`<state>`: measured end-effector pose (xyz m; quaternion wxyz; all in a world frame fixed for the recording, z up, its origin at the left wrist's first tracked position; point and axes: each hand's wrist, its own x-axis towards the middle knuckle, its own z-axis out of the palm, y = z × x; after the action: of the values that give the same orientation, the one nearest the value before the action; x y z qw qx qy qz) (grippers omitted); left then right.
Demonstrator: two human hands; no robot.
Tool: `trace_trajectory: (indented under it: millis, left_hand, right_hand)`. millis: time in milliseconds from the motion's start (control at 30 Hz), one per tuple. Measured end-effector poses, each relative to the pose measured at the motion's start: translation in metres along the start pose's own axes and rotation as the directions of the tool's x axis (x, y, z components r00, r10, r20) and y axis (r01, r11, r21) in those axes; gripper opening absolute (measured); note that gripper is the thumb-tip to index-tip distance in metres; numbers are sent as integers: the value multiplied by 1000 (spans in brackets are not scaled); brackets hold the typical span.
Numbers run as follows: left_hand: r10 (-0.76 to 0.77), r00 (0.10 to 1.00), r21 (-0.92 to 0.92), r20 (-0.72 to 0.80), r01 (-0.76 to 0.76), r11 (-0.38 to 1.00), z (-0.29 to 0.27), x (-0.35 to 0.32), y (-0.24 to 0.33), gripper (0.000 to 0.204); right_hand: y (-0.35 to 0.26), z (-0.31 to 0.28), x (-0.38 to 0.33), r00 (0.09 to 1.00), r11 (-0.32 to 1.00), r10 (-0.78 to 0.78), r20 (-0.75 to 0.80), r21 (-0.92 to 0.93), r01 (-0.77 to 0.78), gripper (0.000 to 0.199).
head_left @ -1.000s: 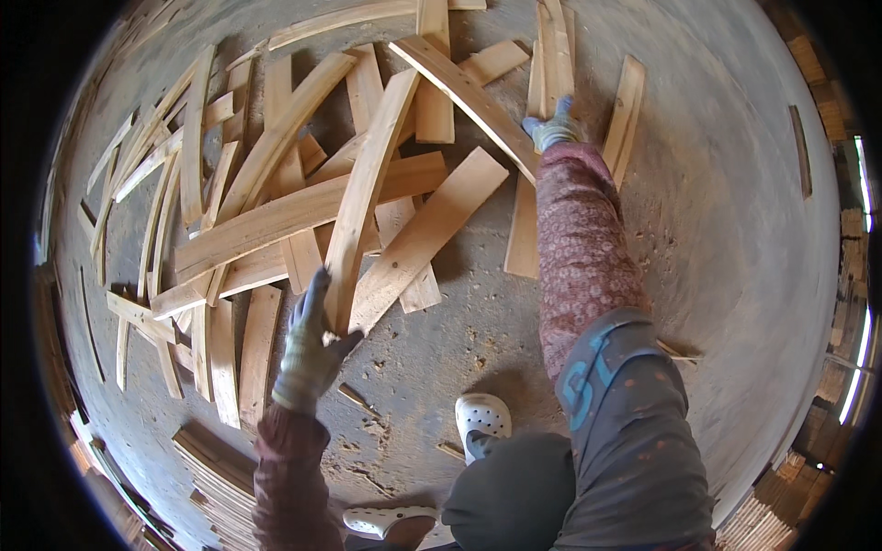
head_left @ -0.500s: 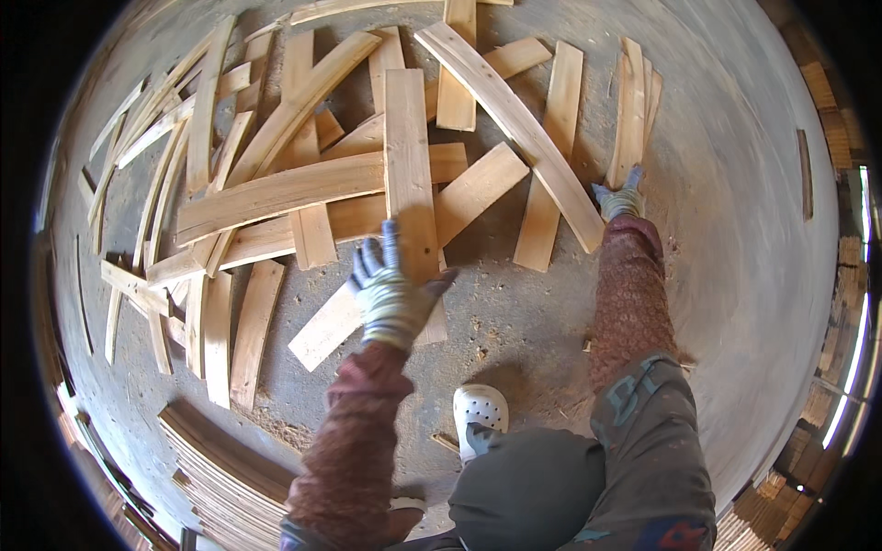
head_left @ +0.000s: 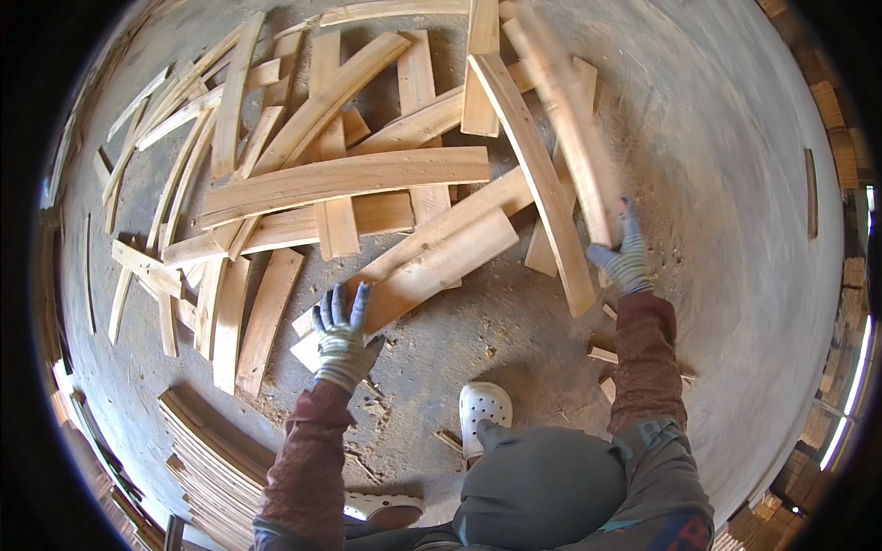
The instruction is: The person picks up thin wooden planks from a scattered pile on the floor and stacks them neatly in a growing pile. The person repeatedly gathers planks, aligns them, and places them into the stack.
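My left hand (head_left: 342, 344), in a striped glove with blue fingertips, is at the near end of a pale wooden plank (head_left: 450, 268) lying slantwise on another plank (head_left: 404, 253). Its fingers are stretched and apart; any contact with the wood is hard to make out. On the right, my gloved right hand (head_left: 627, 262) is closed round the near end of a long plank (head_left: 571, 129), blurred by motion. That plank slants up and away over the right side of the heap. Beside it, a curved plank (head_left: 537, 184) rests across the pile.
Many planks (head_left: 344, 179) lie crisscross on the concrete floor, ahead and to the left. A neat stack of boards (head_left: 216, 459) stands at the lower left. Small wood scraps (head_left: 604, 354) lie near my right forearm. My white clog (head_left: 484, 413) is at the lower middle.
The plank by my left hand has swung from pointing away to slanting right, and that hand has moved left and nearer. My right hand has lifted its plank and brought it left over the pile.
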<state>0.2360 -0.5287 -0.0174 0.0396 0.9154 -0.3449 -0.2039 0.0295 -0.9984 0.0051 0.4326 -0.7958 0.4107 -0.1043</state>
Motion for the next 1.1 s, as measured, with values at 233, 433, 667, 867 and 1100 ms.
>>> trace_trajectory:
  millis: [233,433,667,867,1100]
  left_hand:
    - [50,996,70,-80,-45,997,-27,36,2,106]
    - [-19,978,-15,207,22,1000,-110,-30,11,102]
    - [-194,964,-597,181,265,757,-203,-219,-133,102]
    - [-729,663,-947,173,314,61,-134,-362,-212,96]
    - [-972,221,-452,79,877,163,17,-396,-261,65]
  right_hand:
    - [5,32,-21,973,975,-198,120,-73,208,112]
    - [-11,66,-24,993,644,-105,-56,-765,25,128]
    - [-33,96,9,990,611,-49,-132,-788,-75,125]
    - [-2,45,72,995,917,5,99,-398,35,87]
    - [-128,77,16,920,886,124,371,377,-271,83]
